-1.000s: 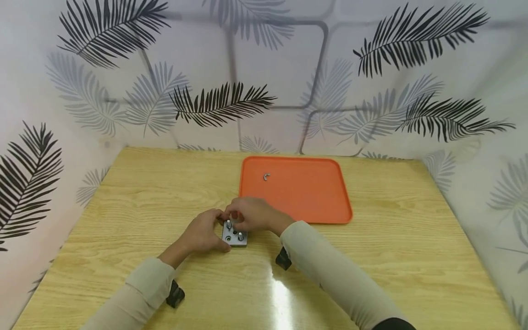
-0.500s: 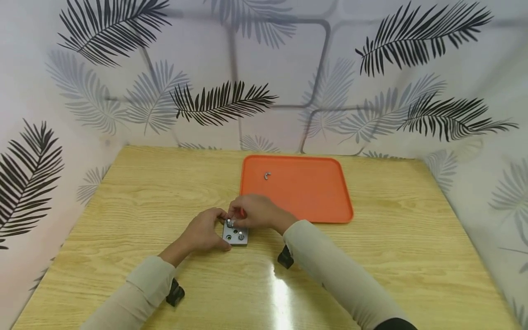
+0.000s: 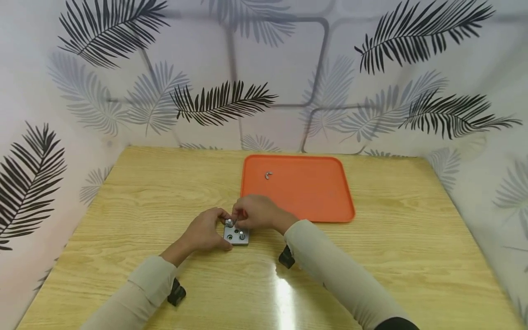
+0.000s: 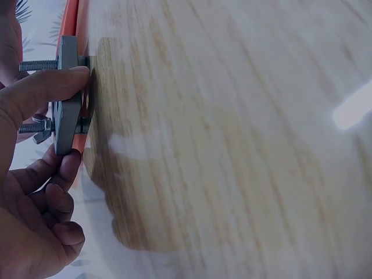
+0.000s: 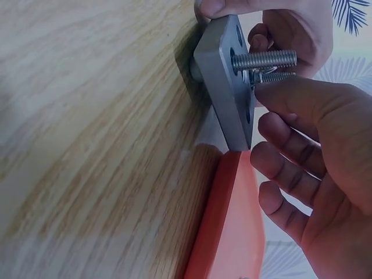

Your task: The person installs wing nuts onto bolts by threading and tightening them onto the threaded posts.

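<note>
A small grey metal plate with several holes lies low over the wooden table. Two threaded bolts stand up through it, the near bolt bare along its thread. My left hand grips the plate by its edges between thumb and fingers. A wing nut sits on the far-left bolt, low against the plate. The right hand pinches at this wing nut with thumb and fingertips, which partly hide it. In the left wrist view, the bolt heads show beneath the plate.
An orange tray lies behind and right of the hands. One loose wing nut rests on its left part. The wooden table reaches back to a leaf-patterned backdrop.
The right fingers have shifted slightly at the far-left bolt, drawing a little to the right so that more of its tip shows. Left hand and plate keep their place.
</note>
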